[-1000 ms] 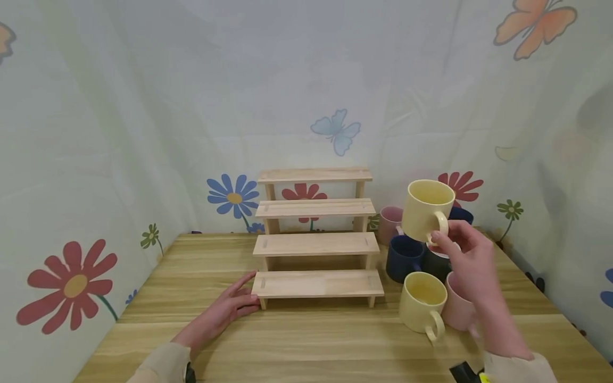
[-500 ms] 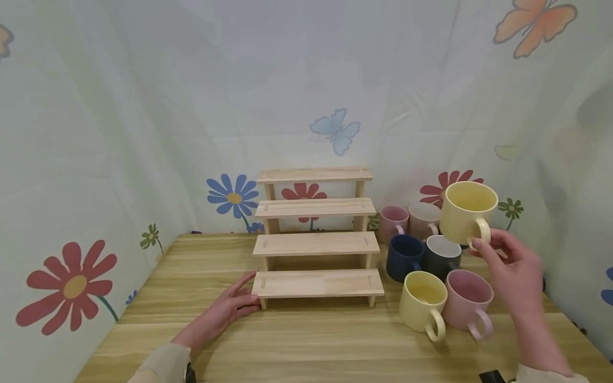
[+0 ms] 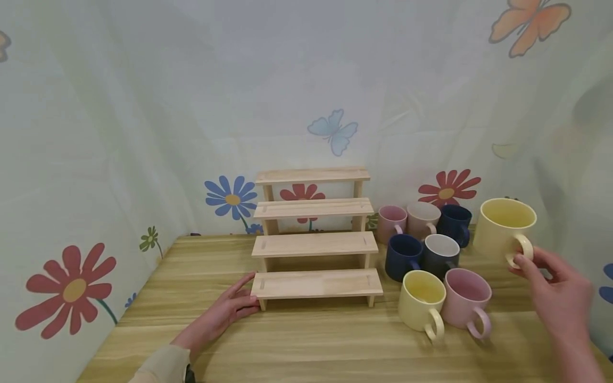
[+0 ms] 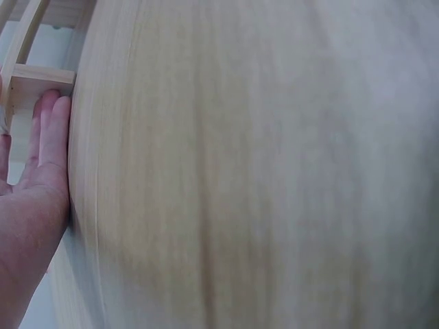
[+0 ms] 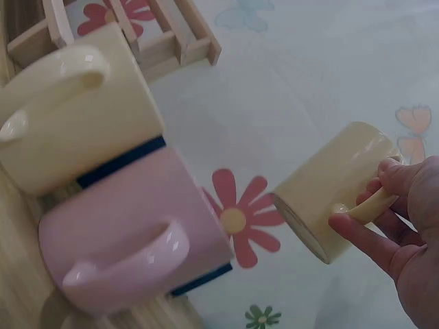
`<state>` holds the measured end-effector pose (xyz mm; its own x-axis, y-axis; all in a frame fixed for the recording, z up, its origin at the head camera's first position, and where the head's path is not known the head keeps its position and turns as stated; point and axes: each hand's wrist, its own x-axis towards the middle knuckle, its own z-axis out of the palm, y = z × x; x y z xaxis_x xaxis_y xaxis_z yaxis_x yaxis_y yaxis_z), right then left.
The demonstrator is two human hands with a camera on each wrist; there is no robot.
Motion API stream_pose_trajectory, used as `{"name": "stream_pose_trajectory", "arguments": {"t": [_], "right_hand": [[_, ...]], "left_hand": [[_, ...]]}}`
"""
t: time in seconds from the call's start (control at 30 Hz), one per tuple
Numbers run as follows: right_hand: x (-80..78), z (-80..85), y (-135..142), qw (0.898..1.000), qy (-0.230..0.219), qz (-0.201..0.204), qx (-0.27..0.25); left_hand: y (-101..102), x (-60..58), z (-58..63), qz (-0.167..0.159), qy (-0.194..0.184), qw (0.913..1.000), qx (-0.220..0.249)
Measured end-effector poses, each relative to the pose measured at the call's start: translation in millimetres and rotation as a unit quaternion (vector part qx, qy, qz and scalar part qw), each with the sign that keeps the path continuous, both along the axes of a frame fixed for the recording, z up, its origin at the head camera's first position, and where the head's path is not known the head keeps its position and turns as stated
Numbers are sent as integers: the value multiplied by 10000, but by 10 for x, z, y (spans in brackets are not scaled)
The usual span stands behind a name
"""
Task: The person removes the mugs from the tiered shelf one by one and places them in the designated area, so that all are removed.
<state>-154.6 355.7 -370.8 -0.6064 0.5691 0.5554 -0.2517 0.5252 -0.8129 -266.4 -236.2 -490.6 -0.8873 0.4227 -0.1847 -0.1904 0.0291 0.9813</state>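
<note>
My right hand (image 3: 560, 287) pinches the handle of a pale yellow mug (image 3: 498, 234), holding it raised at the right, beside the group of mugs. In the right wrist view, thumb and fingers wrap the handle of this yellow mug (image 5: 336, 181), whose base faces the camera. At the left end of a four-step wooden shelf (image 3: 316, 284), my left hand (image 3: 230, 311) lies low by the table with fingers extended. Seen from the left wrist, straight fingertips of this hand (image 4: 48, 151) touch the shelf's wooden leg (image 4: 44, 79).
Right of the shelf, several mugs stand upright close together on the wooden table (image 3: 311, 346): a yellow mug (image 3: 414, 314) and pink mug (image 3: 462, 306) in front, a navy mug (image 3: 399, 263) and grey mug (image 3: 438, 263) behind. A floral cloth (image 3: 268, 80) hangs at the back.
My right hand has carried the yellow mug rightward and slightly lower, uncovering the mugs behind it. The left hand stays at the shelf's end.
</note>
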Motion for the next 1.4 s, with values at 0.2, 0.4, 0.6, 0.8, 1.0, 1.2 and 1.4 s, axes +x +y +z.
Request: {"name": "stream_pose_trajectory", "arguments": {"t": [0.2,0.4,0.6,0.8,1.0,1.2,1.4], "right_hand": [[43,-171,175,9998,-63,-189,32],[98,-345,327,9960,-641,-108,-619],[135,-530,440,9944,-812,202,-646],[164,-703,499,9930,-937,358,-619],[167,-835,549,9902,-1153,435,-656],[155,-915,589,9857,-1415,387,-825],[149,-975,611,9840,-1503,460,-842]], "left_hand": [[-1,4,1,6,15,10000,-66],[5,13,-1,30,23,10000,-73],[-2,18,-16,56,45,10000,-59],[1,8,-11,55,42,10000,-54],[5,8,-14,46,32,10000,-54],[12,4,-1,15,39,10000,-34],[14,6,-4,18,18,10000,-14]]}}
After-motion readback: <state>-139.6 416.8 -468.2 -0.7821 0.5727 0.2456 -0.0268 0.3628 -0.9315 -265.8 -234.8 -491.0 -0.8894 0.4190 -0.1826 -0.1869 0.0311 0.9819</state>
